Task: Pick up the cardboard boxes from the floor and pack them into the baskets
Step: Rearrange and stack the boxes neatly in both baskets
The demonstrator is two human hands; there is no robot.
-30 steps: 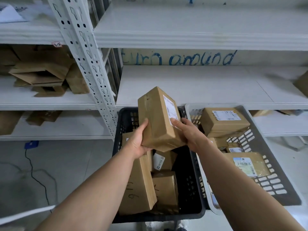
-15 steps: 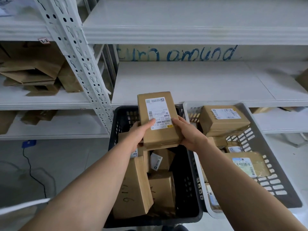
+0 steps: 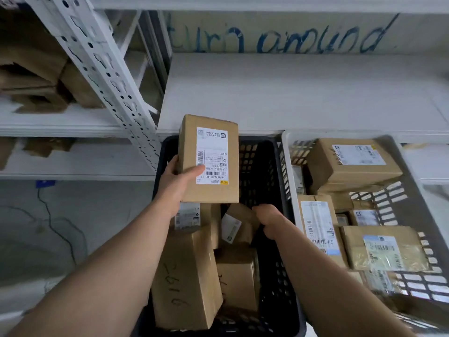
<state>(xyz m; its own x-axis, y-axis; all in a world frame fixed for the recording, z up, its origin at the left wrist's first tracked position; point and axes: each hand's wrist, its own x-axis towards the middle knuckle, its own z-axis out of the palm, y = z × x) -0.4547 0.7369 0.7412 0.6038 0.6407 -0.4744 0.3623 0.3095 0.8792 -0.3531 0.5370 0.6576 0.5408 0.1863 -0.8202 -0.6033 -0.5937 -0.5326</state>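
One hand, the left hand (image 3: 179,181), clasps the labelled box (image 3: 209,159) by its long edge above the black basket (image 3: 264,166); it seems light and rigid. Beneath, the right hand (image 3: 269,221) curls inward, grip unclear.

Two baskets stand side by side: one black basket (image 3: 264,166) and one white basket (image 3: 410,190). Five cardboard boxes show at the black one, counting the box (image 3: 209,159) held above it; the white one holds at least six, some partly hidden
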